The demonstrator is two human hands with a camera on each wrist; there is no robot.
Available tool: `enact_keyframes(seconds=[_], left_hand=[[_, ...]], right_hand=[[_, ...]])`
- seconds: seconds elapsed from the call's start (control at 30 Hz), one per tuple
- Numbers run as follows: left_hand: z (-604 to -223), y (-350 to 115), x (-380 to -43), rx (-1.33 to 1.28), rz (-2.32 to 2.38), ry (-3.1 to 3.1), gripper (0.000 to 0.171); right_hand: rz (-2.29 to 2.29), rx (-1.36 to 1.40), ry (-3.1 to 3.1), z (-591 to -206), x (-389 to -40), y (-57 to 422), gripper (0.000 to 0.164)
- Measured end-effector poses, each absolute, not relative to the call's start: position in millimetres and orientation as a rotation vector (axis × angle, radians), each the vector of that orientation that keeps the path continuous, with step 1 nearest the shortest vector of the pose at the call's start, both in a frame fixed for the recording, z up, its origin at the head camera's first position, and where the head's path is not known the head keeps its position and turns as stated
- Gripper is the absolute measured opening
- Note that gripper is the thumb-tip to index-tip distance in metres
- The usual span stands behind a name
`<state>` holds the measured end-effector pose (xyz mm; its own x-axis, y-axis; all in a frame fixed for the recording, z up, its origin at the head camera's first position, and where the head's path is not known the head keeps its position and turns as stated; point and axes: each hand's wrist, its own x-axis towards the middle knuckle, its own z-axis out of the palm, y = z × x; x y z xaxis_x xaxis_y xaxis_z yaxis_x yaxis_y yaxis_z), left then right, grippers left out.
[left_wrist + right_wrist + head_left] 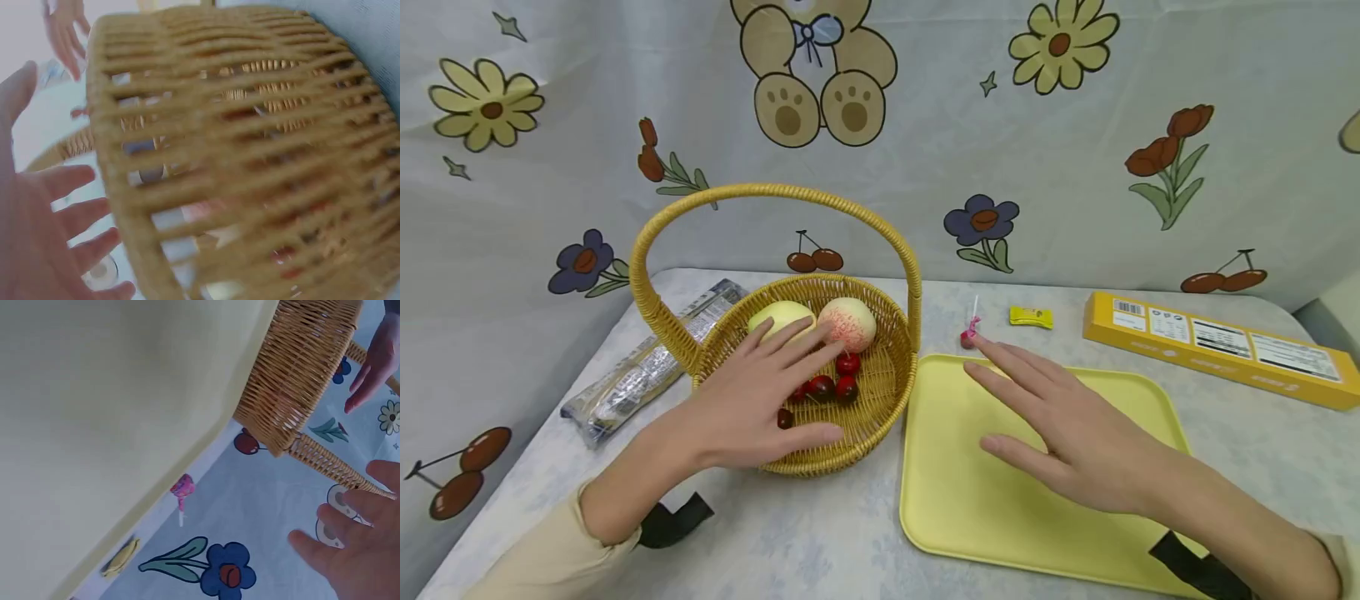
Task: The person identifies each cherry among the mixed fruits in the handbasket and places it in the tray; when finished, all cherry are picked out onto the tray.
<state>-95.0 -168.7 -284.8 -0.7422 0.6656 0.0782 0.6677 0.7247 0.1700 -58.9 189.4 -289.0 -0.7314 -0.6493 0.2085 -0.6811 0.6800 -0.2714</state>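
Observation:
My left hand (767,392) hovers over the front left of a wicker basket (891,400), fingers spread and holding nothing. Inside the basket lie a pale peach (847,323) with a red blush, a yellow-green fruit (781,314) and several dark red cherries (822,388), some partly hidden by the hand. In the left wrist view the woven side of the basket (237,162) fills most of the picture, with the fingers beside its rim. My right hand (1075,433) is above a yellow tray (955,517), its fingers extended and nothing in them.
Behind the tray lie a pink-wrapped lollipop (970,333) and a small yellow packet (1031,317). A long yellow box (1217,346) lies at the back right. Left of the basket is a clear-and-silver package (655,362). The basket's tall handle (775,192) arches up; a printed cloth (910,167) hangs behind.

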Motion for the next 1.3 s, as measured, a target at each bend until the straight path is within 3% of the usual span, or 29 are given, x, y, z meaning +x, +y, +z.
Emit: enact_keyframes(seconds=[0.33,0.53,0.77,1.03,1.3], left_hand=[[-296.0,-203.0,-74.2,-0.744,-0.705,-2.574,0.051],[-312.7,-225.8,-58.1,-0.528,-0.741,-2.537,0.041],[-327.7,-249.5,-52.4,-0.446,-0.866,-2.595,0.037],[-341.0,-265.5,-55.7,-0.54,-1.072,-2.636,0.048],[-349.5,-263.3,-54.2,-0.489,-1.301,-2.644,0.041]], right_hand=[[0.771,1.178,-2.56,-275.4,-77.0,151.5,0.043],[0.838,1.264,-2.578,-274.3,-93.8,120.6,0.037],[0.918,1.321,-2.693,-278.1,-110.6,95.1,0.034],[0.859,1.4,-2.833,-289.5,-126.3,65.1,0.039],[0.789,1.486,-2.9,-298.4,-140.0,50.6,0.038]])
